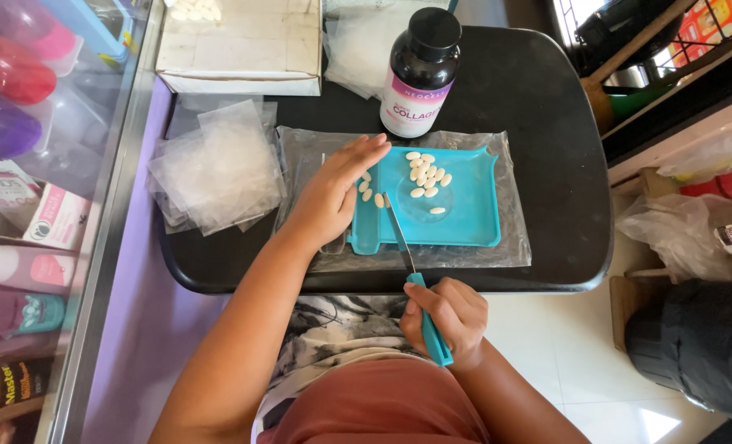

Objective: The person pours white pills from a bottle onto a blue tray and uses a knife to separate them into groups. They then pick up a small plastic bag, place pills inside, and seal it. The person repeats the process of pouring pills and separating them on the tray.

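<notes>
A person counts white pills [426, 176] on a teal tray [473, 222] at the tabletop's front edge. The right hand [448, 316] grips a spatula [415, 284], blade at three pills set apart; most remain unsorted. The left hand [333, 193] rests open on the tray's left rim.

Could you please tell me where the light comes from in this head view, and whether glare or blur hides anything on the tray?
Head view: daylight falls from the right, brightening the floor tiles; soft glare shows on the plastic sheet and the dark bottle; the pills on the teal tray are sharp; the left hand and right hand show no blur.
</notes>
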